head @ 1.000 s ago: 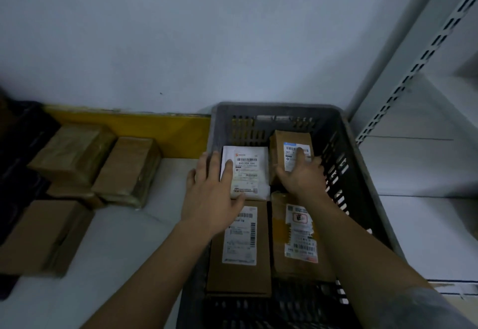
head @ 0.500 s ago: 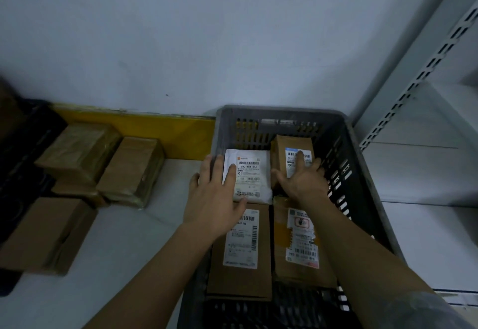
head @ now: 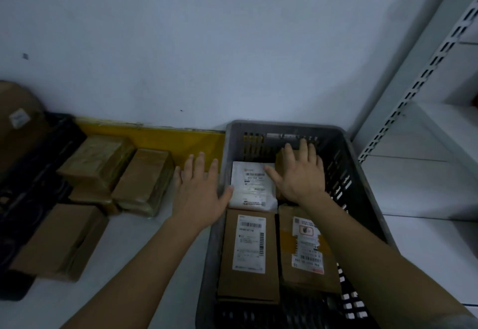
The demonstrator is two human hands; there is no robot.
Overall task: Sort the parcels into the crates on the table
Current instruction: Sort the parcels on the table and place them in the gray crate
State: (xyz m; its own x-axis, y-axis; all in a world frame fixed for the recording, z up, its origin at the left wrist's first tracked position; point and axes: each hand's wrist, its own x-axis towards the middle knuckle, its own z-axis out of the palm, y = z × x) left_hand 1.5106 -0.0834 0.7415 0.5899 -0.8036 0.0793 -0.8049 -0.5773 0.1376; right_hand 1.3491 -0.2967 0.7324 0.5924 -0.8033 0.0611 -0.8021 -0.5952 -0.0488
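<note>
The grey crate sits at 3 o'clock on the surface. Inside it lie a white parcel and two flat brown parcels with labels. The right hand rests flat on a small brown box at the crate's far end, fingers straight. The left hand is spread flat, holding nothing, its thumb touching the white parcel. More taped boxes wait at 9 o'clock. They look stiff and light; hold one by its two long sides.

Our right hand lay flat on a brown parcel inside the grey crate, our left hand spread beside the white parcel
</note>
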